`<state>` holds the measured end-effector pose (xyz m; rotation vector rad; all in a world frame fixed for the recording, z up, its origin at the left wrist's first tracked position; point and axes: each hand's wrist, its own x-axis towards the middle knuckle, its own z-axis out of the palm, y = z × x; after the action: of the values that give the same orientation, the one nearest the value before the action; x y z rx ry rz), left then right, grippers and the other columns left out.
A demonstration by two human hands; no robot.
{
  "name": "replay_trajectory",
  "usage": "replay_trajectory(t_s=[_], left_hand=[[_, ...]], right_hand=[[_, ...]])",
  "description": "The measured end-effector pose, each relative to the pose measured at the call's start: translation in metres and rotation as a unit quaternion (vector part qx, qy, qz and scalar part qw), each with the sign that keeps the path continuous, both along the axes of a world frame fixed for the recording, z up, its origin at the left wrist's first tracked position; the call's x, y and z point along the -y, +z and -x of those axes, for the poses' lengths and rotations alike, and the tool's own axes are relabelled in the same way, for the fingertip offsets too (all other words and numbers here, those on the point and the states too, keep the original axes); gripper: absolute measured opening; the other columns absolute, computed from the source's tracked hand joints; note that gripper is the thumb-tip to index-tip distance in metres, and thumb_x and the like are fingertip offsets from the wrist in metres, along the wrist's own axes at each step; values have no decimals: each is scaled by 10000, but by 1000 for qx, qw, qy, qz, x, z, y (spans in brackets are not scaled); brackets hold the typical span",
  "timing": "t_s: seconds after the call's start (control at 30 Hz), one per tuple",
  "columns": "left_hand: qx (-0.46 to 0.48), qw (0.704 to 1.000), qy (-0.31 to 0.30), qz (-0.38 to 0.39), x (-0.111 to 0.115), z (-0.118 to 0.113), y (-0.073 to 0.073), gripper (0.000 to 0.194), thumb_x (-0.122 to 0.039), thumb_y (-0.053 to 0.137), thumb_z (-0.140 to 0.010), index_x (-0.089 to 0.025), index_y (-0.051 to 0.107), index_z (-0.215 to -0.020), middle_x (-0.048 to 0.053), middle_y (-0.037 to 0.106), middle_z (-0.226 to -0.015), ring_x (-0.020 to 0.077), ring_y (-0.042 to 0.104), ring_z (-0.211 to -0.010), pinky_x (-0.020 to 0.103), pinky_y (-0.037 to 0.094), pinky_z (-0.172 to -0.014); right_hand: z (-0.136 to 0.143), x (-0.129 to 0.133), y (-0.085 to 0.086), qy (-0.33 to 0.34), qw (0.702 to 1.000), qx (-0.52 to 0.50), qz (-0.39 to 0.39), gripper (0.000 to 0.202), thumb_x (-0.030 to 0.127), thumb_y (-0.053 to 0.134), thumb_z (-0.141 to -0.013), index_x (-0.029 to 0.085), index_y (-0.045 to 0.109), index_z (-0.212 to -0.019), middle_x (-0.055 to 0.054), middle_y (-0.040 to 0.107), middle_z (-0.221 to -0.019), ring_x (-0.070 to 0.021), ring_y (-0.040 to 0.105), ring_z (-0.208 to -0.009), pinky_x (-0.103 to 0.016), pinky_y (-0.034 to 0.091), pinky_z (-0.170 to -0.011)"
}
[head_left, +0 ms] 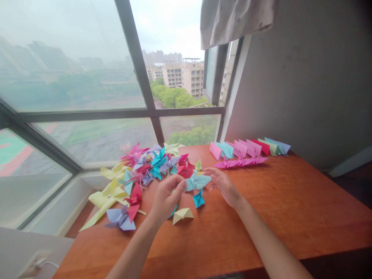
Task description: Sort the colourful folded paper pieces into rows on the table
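Observation:
A light blue folded paper piece (198,181) is held above the wooden table, its left end pinched between the thumb and fingers of my left hand (171,193). My right hand (223,185) is at the piece's right tip, fingers apart and slightly curled; whether they touch it is hard to tell. Below the held piece lies a small bright blue folded paper (198,198). A pale yellow folded paper (183,215) rests nearer the front, with another blue piece (173,211) partly hidden behind my left hand.
Colourful paper pinwheels and folded shapes (158,162) pile up at the table's left and back. Several folded papers (247,148) stand in a row at the back right, behind pink paper cranes (241,162). Windows border the wooden table (290,209); a socket (35,264) is lower left.

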<state>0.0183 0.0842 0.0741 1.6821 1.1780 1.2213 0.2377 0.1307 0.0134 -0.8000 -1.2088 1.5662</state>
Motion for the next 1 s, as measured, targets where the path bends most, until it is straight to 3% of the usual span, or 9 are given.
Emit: replay_trajectory(t_s=[0.2,0.33,0.47,0.73,1.0], left_hand=[[-7,997,-66,26,-19,-11,-8,303,-406,534,-924,-166,612,-756,11,608,-684,143,561,-644,229,448,-623],[-13,999,-35,20,-18,-12,-20,181,-332,575,-893,-173,641,-949,34,656,-834,157,618,-719,231,477,-638],[-68,998,-16,3,-10,-9,-22,290,-266,568,-885,-203,611,-1164,49,687,-915,143,625,-671,215,457,-571],[-88,995,-48,21,-5,-5,-13,141,-245,572,-875,-182,662,-962,8,641,-700,125,537,-603,198,389,-527],[-34,996,-65,57,-1,-9,-16,164,-277,607,-879,-163,655,-986,33,656,-766,128,556,-641,208,415,-565]], right_hand=[[1,-1,-7,-9,1000,15,7,313,448,769,-733,194,668,-885,-14,675,-780,-128,580,-641,-239,444,-548],[5,-1,-8,-16,999,40,15,337,441,806,-684,186,667,-855,-18,687,-795,-138,597,-669,-245,467,-563],[7,0,-8,-49,998,35,15,317,426,818,-673,196,672,-834,-7,675,-761,-130,581,-646,-240,460,-550],[6,8,-5,-5,1000,24,7,254,343,825,-690,213,693,-863,-9,671,-829,-130,595,-696,-234,479,-582],[6,7,-7,28,999,19,10,243,337,816,-706,193,699,-862,0,659,-780,-112,589,-645,-219,476,-557]])
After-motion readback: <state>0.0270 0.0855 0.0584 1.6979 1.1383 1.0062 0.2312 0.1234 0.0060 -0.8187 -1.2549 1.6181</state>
